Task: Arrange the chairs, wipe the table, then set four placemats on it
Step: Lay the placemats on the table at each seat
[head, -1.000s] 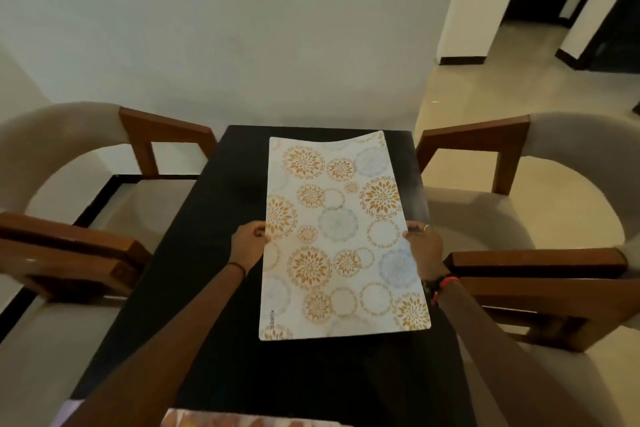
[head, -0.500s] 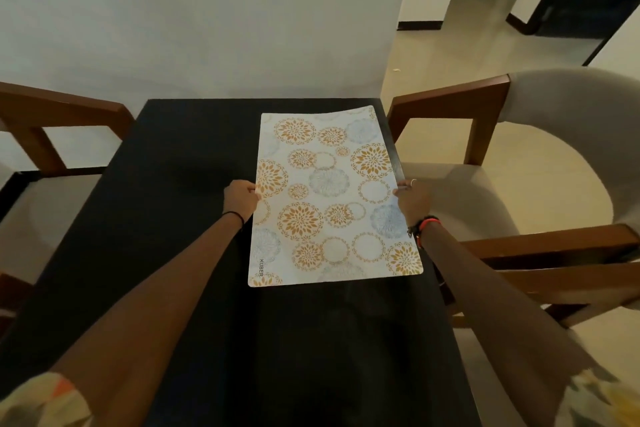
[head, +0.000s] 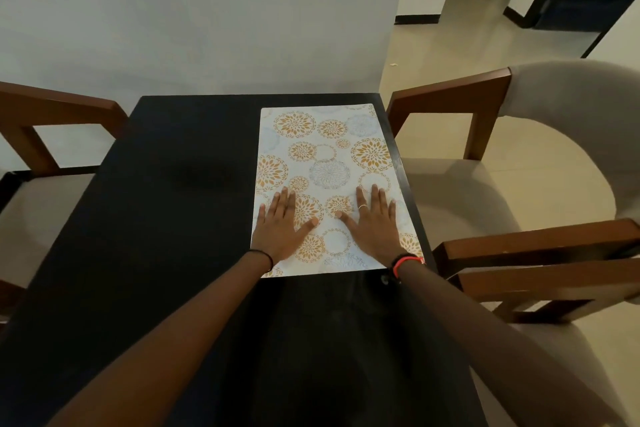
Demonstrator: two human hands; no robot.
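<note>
A floral placemat point(head: 329, 163) lies flat on the far right part of the black worktop point(head: 166, 218), its long right edge running just beside the worktop's right edge and its far edge near the wall end. Both hands rest palm-down on the placemat's near half, fingers spread and flat, so neither grip closes on anything. The left hand point(head: 280, 225) covers the near left portion, its outer edge at the placemat's left border. The right hand point(head: 374, 222), wearing a ring, lies near the right border. A cushioned wooden chair point(head: 519, 191) stands beside the worktop's right edge, another chair point(head: 41, 135) at the left.
</note>
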